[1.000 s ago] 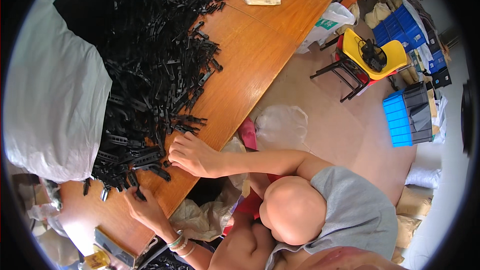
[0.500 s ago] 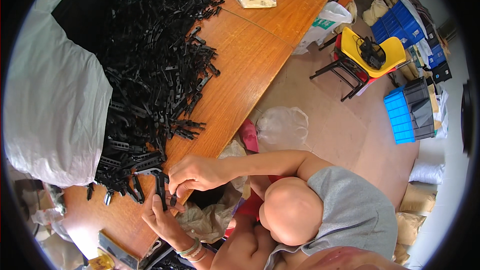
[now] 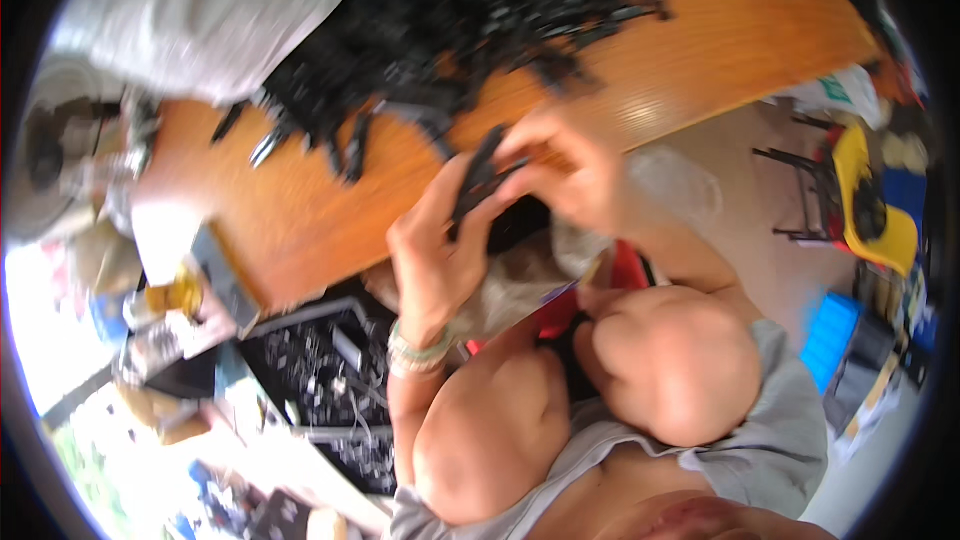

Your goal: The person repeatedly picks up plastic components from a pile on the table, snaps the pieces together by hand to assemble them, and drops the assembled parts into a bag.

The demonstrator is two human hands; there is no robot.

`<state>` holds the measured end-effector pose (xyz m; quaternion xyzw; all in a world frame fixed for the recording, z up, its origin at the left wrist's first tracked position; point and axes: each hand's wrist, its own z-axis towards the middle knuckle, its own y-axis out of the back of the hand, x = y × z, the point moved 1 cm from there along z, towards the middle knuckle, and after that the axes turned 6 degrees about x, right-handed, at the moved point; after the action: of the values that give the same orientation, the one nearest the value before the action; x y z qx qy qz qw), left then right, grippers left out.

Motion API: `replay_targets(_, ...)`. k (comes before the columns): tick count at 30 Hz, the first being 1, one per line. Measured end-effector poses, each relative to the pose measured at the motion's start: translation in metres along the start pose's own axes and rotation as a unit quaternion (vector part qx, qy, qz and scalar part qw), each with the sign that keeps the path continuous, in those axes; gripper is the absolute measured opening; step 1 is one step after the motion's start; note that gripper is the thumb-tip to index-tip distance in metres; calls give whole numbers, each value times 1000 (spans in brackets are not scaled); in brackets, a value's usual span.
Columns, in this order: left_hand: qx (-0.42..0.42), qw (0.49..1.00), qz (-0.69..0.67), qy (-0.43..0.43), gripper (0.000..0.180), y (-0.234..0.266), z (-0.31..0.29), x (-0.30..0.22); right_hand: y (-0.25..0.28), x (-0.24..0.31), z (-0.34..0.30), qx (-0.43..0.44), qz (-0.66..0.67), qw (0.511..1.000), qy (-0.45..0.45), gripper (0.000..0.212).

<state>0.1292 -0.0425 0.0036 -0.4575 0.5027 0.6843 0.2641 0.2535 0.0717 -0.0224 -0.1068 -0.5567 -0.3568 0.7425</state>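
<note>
A black plastic strip (image 3: 478,180), just above frame centre at the wooden counter (image 3: 700,50) edge, runs lengthwise upper right to lower left, clamped by both the left hand (image 3: 440,250) below and the right hand (image 3: 570,175) beside it, equally near.

Black part (image 3: 478,180) now off the table (image 3: 700,50).

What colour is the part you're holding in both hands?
Black, like the pile behind it; the part shows in the head view, blurred.
</note>
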Motion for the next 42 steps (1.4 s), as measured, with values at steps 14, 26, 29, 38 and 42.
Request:
replay_targets(14,38,993,-5,-112,31,9,-4,18,-1,4,-2,23,-112,992,54,26)
replay_targets(26,28,988,-49,-142,29,1,2,16,12,7,-1,37,-74,997,13,28)
replay_targets(29,86,992,-35,-86,28,17,-9,24,2,0,0,98,-32,995,19,28)
replay_targets(38,-79,934,304,-168,16,28,56,64,32,-26,17,-93,-325,941,-16,14)
replay_targets(42,-92,891,377,-236,13,18,68,62,39,-32,18,-56,-448,891,-43,21)
